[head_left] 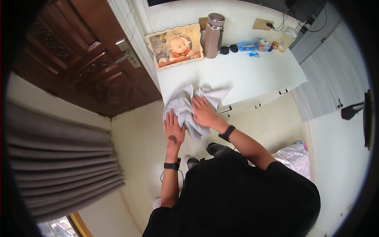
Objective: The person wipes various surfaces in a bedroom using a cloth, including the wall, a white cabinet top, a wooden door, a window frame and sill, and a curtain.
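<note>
A crumpled grey cloth [182, 103] lies at the front corner of a white cabinet top [244, 73], part of it hanging over the front edge. My left hand [173, 128] lies flat, fingers apart, on the hanging part of the cloth. Beside it, my right hand [203, 111] presses down on the cloth's middle with its fingers spread. Both wrists carry black bands.
At the back of the cabinet top lean a framed baby photo [175, 45], a tall brown flask [213, 35] and several small items [252, 47] near a wall socket. A dark wooden door [87, 59] stands left. Grey curtains [59, 166] hang lower left. Cream floor tiles lie below.
</note>
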Motion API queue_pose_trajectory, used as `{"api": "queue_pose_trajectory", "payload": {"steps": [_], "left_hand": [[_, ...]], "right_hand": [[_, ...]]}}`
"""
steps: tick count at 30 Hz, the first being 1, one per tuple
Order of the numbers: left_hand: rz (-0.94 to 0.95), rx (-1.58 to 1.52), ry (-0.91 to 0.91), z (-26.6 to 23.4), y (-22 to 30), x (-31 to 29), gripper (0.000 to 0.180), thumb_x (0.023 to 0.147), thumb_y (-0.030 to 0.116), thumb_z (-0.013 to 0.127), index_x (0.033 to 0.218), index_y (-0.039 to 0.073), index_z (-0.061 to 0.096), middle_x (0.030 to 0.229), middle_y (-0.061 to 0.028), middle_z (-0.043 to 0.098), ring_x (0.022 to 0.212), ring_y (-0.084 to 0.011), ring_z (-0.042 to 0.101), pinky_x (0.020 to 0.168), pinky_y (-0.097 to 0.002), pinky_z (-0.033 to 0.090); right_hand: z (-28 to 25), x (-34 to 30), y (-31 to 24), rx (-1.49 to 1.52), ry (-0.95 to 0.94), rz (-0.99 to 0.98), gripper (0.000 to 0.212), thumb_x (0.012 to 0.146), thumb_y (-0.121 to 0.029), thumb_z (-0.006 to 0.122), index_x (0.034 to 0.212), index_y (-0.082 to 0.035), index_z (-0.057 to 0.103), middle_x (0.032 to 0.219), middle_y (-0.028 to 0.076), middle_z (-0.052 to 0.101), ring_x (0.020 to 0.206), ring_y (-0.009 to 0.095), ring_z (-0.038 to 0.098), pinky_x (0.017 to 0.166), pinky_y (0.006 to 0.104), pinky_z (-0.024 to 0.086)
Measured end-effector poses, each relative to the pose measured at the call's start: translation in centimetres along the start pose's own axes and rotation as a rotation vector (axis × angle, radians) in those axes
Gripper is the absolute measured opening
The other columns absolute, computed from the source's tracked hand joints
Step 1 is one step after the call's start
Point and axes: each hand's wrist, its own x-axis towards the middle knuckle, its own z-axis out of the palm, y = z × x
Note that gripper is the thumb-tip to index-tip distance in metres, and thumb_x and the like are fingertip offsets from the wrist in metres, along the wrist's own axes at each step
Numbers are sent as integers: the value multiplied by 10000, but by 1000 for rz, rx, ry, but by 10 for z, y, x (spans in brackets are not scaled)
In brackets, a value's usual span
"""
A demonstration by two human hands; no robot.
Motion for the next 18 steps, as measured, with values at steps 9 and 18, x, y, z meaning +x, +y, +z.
{"api": "queue_pose_trajectory", "payload": {"steps": [9, 18], "left_hand": [[77, 50, -237, -3, -35, 56, 746, 769, 110, 561, 1467, -32, 339, 1573, -194, 302, 1438, -429, 285, 1165, -542, 263], [-152, 292, -474, 24, -18, 149, 832, 769, 122, 578, 1504, -56, 231, 1599, -209, 220, 1450, -442, 249, 1169, -548, 264]], "right_hand": [[1, 11, 21, 199, -168, -50, 677, 839, -340, 639, 1361, 58, 472, 1482, 234, 402, 1449, 338, 291, 1193, 522, 182], [0, -14, 55, 363, 53, -112, 627, 818, -273, 654, 1330, 50, 490, 1410, 217, 479, 1388, 342, 381, 1177, 513, 233]]}}
